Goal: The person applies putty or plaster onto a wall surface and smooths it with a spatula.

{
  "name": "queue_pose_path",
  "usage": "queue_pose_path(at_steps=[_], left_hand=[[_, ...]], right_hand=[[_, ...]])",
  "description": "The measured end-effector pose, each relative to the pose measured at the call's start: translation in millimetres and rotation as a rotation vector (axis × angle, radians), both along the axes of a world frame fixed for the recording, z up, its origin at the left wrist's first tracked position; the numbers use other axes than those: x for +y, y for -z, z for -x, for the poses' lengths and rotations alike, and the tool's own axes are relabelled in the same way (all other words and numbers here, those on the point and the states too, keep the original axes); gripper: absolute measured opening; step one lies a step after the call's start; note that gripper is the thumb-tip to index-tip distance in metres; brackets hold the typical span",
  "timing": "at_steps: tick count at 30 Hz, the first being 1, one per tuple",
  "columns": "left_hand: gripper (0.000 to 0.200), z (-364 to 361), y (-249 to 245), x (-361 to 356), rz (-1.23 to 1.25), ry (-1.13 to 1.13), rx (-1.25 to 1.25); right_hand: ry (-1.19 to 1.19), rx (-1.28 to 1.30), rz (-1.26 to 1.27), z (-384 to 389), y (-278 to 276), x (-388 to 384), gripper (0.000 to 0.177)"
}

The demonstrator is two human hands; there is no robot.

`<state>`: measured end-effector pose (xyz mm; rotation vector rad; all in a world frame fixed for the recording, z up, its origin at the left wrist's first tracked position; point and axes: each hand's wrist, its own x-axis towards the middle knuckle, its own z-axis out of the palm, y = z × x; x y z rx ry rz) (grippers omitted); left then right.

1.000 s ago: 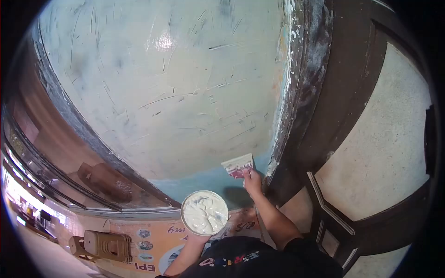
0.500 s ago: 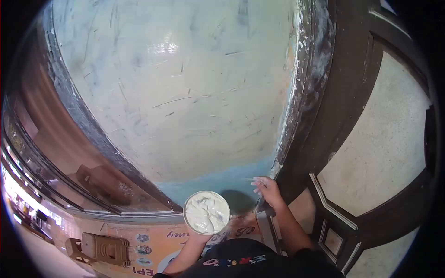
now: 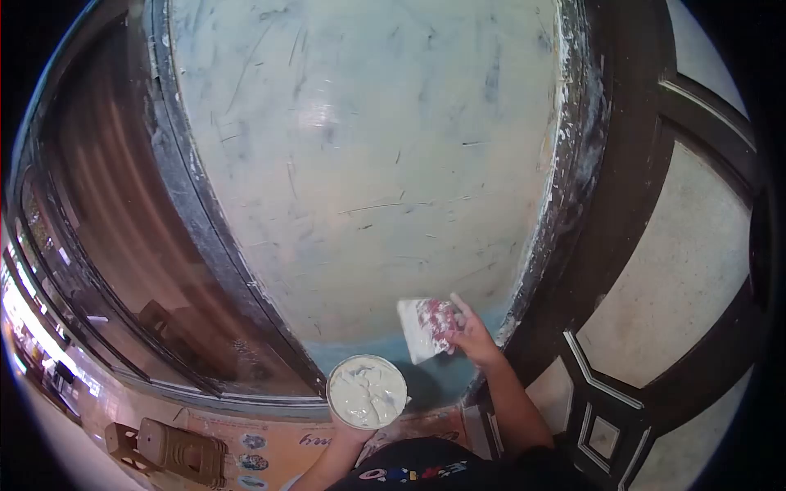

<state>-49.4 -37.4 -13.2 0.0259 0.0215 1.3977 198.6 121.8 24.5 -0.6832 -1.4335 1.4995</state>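
Observation:
A round tub of creamy white paste [image 3: 368, 392] rests on my left hand [image 3: 352, 430], which supports it from below; most of that hand's fingers are hidden under the tub. To the right, my right hand [image 3: 468, 331] grips a flat spreader [image 3: 422, 327] with white paste smeared over its reddish surface. The spreader's broad face shows, in front of the lower part of a pale, scratched wall panel [image 3: 368, 204]. A blue-green strip [image 3: 327, 353] runs along the panel's bottom.
Dark, paste-marked frames [image 3: 565, 164] border the panel. At the right stands a dark wooden door [image 3: 647, 188] with pale insets. Brown plastic stools [image 3: 176, 450] and a printed orange sheet [image 3: 278, 446] lie low at the left, below a glazed window [image 3: 123, 221].
My right hand has turned and risen slightly, so the spreader shows its broad face instead of a thin edge. The view has shifted, and the panel appears farther right and lower.

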Motion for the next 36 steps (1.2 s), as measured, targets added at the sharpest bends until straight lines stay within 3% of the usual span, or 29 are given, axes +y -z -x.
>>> queue_pose_path(at_steps=[1, 3, 5, 6, 7, 12, 17, 19, 20, 22, 25, 27, 29, 31, 32, 35, 36], left_hand=[[0.067, 5, 0, -3, -0.006, -0.004, -0.044], [0.067, 14, 0, -7, -0.02, -0.011, -0.116], [0.068, 20, -7, -11, -0.091, -0.033, 0.045], [0.067, 25, -9, -11, -0.083, -0.024, 0.025], [0.067, 28, -10, -11, -0.095, -0.032, 0.021], [0.066, 46, -12, -11, -0.144, -0.038, 0.009], [0.063, 62, -3, -4, -0.161, -0.115, 0.069], [0.065, 68, 1, 1, -0.062, -0.186, 0.203], [0.065, 71, -5, -2, -0.074, -0.14, 0.089], [0.066, 76, -4, 0, -0.092, -0.187, 0.169], [0.067, 84, 0, 2, -0.102, -0.287, 0.332], [0.062, 92, -4, 2, -0.211, -0.112, -0.097], [0.064, 96, -3, 3, -0.181, -0.114, -0.144], [0.065, 100, 0, 4, -0.086, -0.206, 0.07], [0.066, 104, 3, 5, -0.151, -0.119, -0.132], [0.066, 108, 8, 5, -0.136, -0.165, -0.115], [0.066, 111, 16, 6, -0.137, -0.14, -0.231]], right_hand=[[0.036, 0.126, -0.013, 6, -20, -5, 0.073], [0.015, 0.126, -0.001, 13, -43, 0, 0.074], [-0.022, 0.017, -0.094, 18, -60, 11, 0.065], [0.01, -0.036, -0.161, 22, -80, 8, 0.049], [0.003, -0.04, -0.174, 28, -99, 11, 0.049], [0.248, -0.261, -0.688, 59, -213, 19, 0.015], [0.519, -0.389, -1.271, 108, -324, 18, 0.023], [0.722, -0.629, -1.366, 129, -361, 19, 0.028], [0.72, -0.63, -1.371, 140, -379, 22, 0.028], [0.838, -0.829, -1.553, 161, -410, 25, 0.029], [0.894, -0.833, -1.69, 190, -450, 28, 0.029], [0.886, -0.861, -1.728, 205, -476, 25, 0.032], [0.948, -0.803, -1.763, 222, -495, 23, 0.033], [0.943, -0.801, -1.753, 235, -508, 20, 0.035], [0.968, -0.873, -1.783, 240, -510, 19, 0.033], [1.046, -1.035, -1.854, 249, -515, 36, 0.027], [1.127, -1.004, -1.889, 248, -519, 47, 0.026]])
